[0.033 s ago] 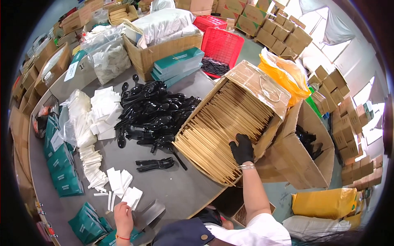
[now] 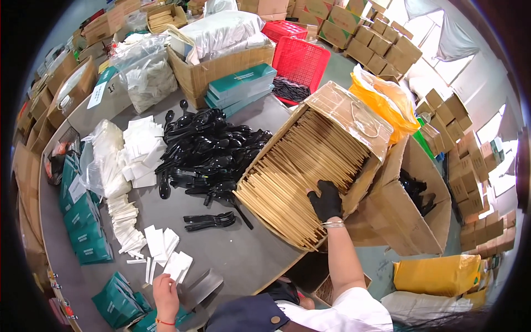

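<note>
My right hand (image 2: 326, 202), in a black glove, rests on the near right part of the wooden chopsticks (image 2: 298, 157) that fill a tilted cardboard box (image 2: 340, 105). Its thumb stands apart from the fingers; some fingertips are hidden. My bare left hand (image 2: 165, 297) is low on the table, fingers loosely bent, beside white paper packets (image 2: 178, 265). Whether it touches them I cannot tell. A shiny grey folded piece (image 2: 203, 288) lies to its right. Beyond are a small stack of black forks (image 2: 209, 221) and a large heap of black plastic spoons and forks (image 2: 207, 146).
Teal printed pouches (image 2: 88, 232) line the left edge, with more teal pouches (image 2: 119, 301) near my left hand. White slips (image 2: 142, 152) lie left of the heap. Teal boxes (image 2: 243, 83), a red basket (image 2: 301, 58) and an open carton (image 2: 415, 213) stand around the table.
</note>
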`<state>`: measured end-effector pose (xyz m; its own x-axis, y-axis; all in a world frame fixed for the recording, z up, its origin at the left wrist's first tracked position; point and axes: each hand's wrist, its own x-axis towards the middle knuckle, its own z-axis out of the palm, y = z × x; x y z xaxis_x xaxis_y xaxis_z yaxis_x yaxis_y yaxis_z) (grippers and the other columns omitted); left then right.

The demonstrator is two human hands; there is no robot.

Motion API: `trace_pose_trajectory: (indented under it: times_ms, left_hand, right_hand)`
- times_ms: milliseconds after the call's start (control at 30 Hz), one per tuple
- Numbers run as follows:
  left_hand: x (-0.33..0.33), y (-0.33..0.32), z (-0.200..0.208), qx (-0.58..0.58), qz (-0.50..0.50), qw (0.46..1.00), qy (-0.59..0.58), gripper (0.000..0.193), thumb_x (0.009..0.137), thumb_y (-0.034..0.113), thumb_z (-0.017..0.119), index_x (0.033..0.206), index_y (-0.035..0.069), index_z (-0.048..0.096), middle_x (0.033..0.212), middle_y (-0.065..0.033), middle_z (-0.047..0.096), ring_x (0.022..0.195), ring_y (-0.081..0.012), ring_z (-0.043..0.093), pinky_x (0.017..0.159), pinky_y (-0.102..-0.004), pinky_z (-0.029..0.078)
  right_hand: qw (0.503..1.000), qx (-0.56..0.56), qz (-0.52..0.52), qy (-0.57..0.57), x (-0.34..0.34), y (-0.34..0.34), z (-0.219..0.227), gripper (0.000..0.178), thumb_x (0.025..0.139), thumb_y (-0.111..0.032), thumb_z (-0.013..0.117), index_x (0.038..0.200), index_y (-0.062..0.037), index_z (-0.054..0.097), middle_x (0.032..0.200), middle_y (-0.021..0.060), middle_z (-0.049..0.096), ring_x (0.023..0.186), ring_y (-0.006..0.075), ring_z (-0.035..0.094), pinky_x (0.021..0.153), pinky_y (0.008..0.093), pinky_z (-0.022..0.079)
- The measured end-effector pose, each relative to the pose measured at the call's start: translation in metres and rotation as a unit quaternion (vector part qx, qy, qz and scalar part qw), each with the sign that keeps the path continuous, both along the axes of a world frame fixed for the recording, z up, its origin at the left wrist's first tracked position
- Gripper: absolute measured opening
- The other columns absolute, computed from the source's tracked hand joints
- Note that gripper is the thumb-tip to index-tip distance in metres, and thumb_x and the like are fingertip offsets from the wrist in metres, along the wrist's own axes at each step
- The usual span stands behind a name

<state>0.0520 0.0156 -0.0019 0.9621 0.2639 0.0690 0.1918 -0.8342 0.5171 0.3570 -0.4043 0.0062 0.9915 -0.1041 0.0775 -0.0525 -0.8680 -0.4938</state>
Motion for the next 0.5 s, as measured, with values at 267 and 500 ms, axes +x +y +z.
trace_pose_trajectory:
  times_ms: [267, 500]
  left_hand:
    - [-0.026, -0.003, 0.015, -0.036, 0.074, 0.996, -0.017, 0.007, 0.079, -0.004, 0.059, 0.084, 0.000, 0.055, 0.098, -0.0173, 0.060, 0.093, -0.0350, 0.057, 0.082, -0.0401, 0.045]
    - [-0.025, -0.011, 0.016, -0.072, 0.092, 0.993, -0.011, 0.006, 0.078, -0.004, 0.059, 0.083, -0.001, 0.055, 0.096, -0.0172, 0.060, 0.090, -0.0344, 0.058, 0.080, -0.0390, 0.045]
  right_hand:
    - [0.994, 0.037, 0.096, -0.046, 0.001, 0.010, -0.003, 0.024, 0.079, -0.021, 0.072, 0.098, -0.0072, 0.069, 0.097, 0.0157, 0.064, 0.097, 0.0335, 0.059, 0.083, 0.0402, 0.048]
    - [0.991, -0.026, 0.126, -0.024, 0.000, 0.015, 0.001, 0.016, 0.082, -0.023, 0.066, 0.087, -0.0083, 0.069, 0.083, 0.0135, 0.064, 0.081, 0.0329, 0.062, 0.070, 0.0426, 0.049]
